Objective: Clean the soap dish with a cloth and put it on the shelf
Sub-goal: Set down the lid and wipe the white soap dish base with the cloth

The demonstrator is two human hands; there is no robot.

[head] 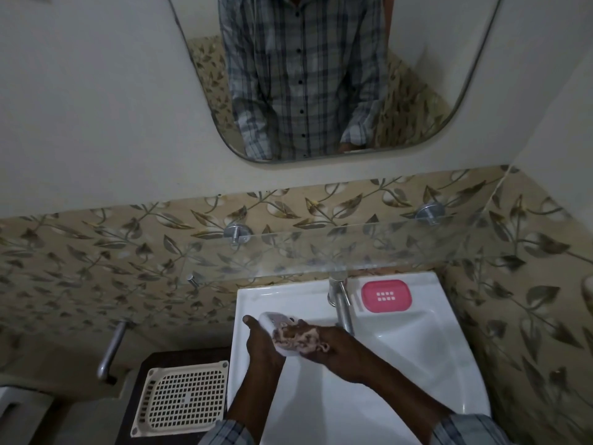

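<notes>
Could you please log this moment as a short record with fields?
left hand: holds the white soap dish over the sink
right hand: presses a patterned cloth against the dish
pink tray: on the sink rim, right of the tap
glass shelf: above the sink, nothing on it
cream grid tray: on a dark stand left of the sink
stage: wiping; dish not yet shelved

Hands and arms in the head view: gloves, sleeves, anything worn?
No gloves: the left hand and right hand are bare, with no rings or watch visible. Forearms are uncovered; blue-grey plaid shirt cuffs sit pushed up near the frame's bottom edge.
</notes>
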